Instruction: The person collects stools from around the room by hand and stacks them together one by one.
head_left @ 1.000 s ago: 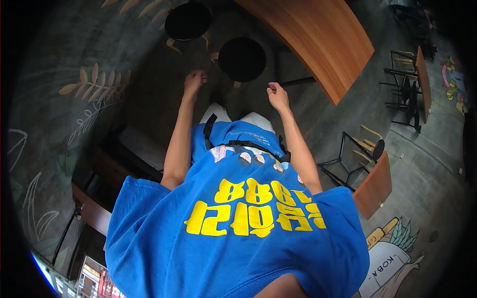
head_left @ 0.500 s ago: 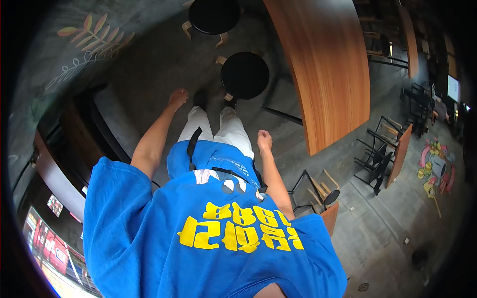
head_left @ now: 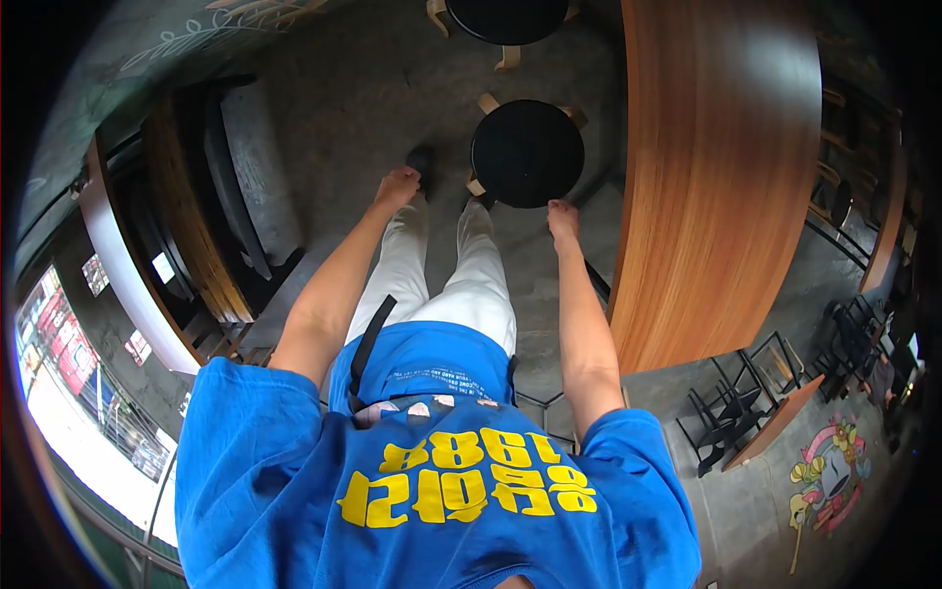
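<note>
My left hand (head_left: pixel 398 185) hangs in front of my left leg, beside a dark shoe (head_left: pixel 421 158), its fingers curled in and nothing visible in them. My right hand (head_left: pixel 563 220) is closed, level with the near right edge of a round black stool (head_left: pixel 527 152). I cannot tell whether that hand touches the seat. The stool has light wooden legs and stands on the floor just ahead of my feet.
A long wooden table (head_left: pixel 721 177) runs along my right. Another black stool (head_left: pixel 507 18) is farther ahead. A dark wooden bench-like piece (head_left: pixel 196 216) and a pale tabletop (head_left: pixel 132 260) lie left. Black chairs (head_left: pixel 721 417) stand at lower right.
The near stool and the table appear closer and farther right in view. Both my hands have moved forward, the right one now beside the stool's edge.
</note>
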A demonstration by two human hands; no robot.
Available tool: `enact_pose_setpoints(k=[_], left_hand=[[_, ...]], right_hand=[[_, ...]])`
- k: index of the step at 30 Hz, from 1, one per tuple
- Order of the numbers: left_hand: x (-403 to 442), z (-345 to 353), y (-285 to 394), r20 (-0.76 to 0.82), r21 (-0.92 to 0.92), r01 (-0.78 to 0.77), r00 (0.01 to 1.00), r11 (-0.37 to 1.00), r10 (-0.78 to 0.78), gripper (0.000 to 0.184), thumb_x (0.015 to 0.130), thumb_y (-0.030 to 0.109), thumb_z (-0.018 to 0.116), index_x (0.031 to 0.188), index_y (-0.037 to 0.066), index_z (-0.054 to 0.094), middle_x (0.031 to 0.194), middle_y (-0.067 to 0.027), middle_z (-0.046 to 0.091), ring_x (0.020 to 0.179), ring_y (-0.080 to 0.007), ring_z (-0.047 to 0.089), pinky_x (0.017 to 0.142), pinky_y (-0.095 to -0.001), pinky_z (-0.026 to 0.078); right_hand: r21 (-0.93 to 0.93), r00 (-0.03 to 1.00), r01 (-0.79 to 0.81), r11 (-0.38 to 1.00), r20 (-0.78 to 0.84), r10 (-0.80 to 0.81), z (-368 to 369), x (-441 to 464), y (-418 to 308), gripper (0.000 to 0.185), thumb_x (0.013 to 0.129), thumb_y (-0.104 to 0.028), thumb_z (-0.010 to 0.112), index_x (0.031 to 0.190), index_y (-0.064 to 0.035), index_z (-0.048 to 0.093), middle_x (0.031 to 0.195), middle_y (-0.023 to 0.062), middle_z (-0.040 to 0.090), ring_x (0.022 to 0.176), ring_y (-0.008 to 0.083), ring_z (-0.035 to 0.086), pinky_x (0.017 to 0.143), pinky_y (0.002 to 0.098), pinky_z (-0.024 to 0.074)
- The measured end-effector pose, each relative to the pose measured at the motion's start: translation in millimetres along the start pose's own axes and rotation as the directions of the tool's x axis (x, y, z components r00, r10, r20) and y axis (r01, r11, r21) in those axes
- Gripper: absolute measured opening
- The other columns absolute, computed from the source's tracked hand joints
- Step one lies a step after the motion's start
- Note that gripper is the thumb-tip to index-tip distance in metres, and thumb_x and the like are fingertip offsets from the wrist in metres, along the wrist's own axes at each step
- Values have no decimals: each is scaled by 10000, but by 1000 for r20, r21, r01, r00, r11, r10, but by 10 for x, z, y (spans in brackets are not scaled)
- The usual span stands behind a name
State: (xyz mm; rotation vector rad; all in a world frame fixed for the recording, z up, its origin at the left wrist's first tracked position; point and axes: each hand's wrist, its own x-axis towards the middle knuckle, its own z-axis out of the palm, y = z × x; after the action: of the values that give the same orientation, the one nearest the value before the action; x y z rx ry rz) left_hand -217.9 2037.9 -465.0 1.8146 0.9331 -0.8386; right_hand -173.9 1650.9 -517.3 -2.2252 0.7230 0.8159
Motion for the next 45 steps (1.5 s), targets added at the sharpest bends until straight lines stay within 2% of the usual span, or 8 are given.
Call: enact_pose_setpoints(k=[3, 10, 15, 19, 22, 27, 30, 45], left_hand=[[138, 525, 40, 42, -139, 11, 999, 990, -5, 330, 884, 285, 548, 1067, 61, 707, 1018, -187, 717, 1011, -360, 670, 888, -431, 516], [604, 1304, 414, -120, 158, -85, 987, 984, 105, 430, 874, 315, 587, 1208, 49, 632, 1207, -194, 643, 1174, -363, 583, 1005, -408, 460], [1046, 1537, 786, -266, -35, 161, 950, 986, -164, 773, 830, 378, 627, 1462, 17, 366, 1492, -196, 401, 1380, -370, 389, 1108, -436, 367], [1328, 1519, 901, -169, -176, 149, 969, 973, -179, 706, 816, 351, 629, 1418, 25, 455, 1440, -208, 470, 1348, -374, 435, 1096, -435, 380], [1387, 1361, 833, 0, -427, 241, 964, 872, -267, 600, 818, 303, 607, 1357, 48, 544, 1381, -213, 534, 1312, -383, 476, 1057, -431, 404], [908, 1147, 829, -59, -269, 108, 990, 957, -128, 421, 862, 254, 555, 1219, 44, 630, 1141, -120, 634, 1102, -254, 557, 964, -355, 408], [225, 869, 632, -116, -429, -33, 993, 903, -19, 392, 921, 278, 525, 1203, 31, 638, 1136, -169, 664, 1112, -292, 604, 943, -362, 440], [-2840, -169, -535, -400, -825, -174, 852, 538, -338, 301, 976, 251, 512, 1108, 14, 641, 1014, -61, 636, 1005, -161, 543, 906, -318, 415]], right_hand=[[-70, 993, 115, 991, 21, -114, -241, 257, -488, 264, 912, -209, 493, 980, -52, 694, 1064, 166, 694, 1056, 360, 633, 888, 404, 502], [278, 995, -44, 960, -79, 68, -246, 853, -549, 331, 965, -185, 529, 1278, -77, 543, 1321, 160, 532, 1169, 304, 562, 969, 419, 472], [402, 978, -130, 906, -96, 184, -35, 995, -378, 447, 963, -222, 555, 1377, -75, 472, 1421, 160, 471, 1283, 312, 490, 1063, 417, 399], [423, 980, -198, 884, 76, 183, 16, 1001, -304, 544, 979, -283, 544, 1453, -70, 387, 1522, 171, 355, 1361, 324, 417, 1121, 434, 347], [493, 965, -258, 831, 96, 242, -71, 993, -372, 532, 985, -314, 530, 1437, -61, 409, 1494, 174, 396, 1342, 319, 439, 1114, 424, 355], [656, 951, -217, 723, -23, 307, -255, 478, -682, 466, 993, -314, 509, 1367, -38, 481, 1385, 179, 510, 1278, 300, 499, 1094, 395, 372], [635, 977, -147, 758, -25, 211, -507, -202, -935, 420, 1004, -313, 483, 1306, -24, 523, 1361, 174, 528, 1260, 286, 513, 1085, 379, 372], [514, 922, 264, 816, 114, -370, -344, -2412, -1430, 363, 1008, -282, 527, 1167, 33, 613, 1098, 95, 646, 1031, 187, 571, 955, 319, 419]])
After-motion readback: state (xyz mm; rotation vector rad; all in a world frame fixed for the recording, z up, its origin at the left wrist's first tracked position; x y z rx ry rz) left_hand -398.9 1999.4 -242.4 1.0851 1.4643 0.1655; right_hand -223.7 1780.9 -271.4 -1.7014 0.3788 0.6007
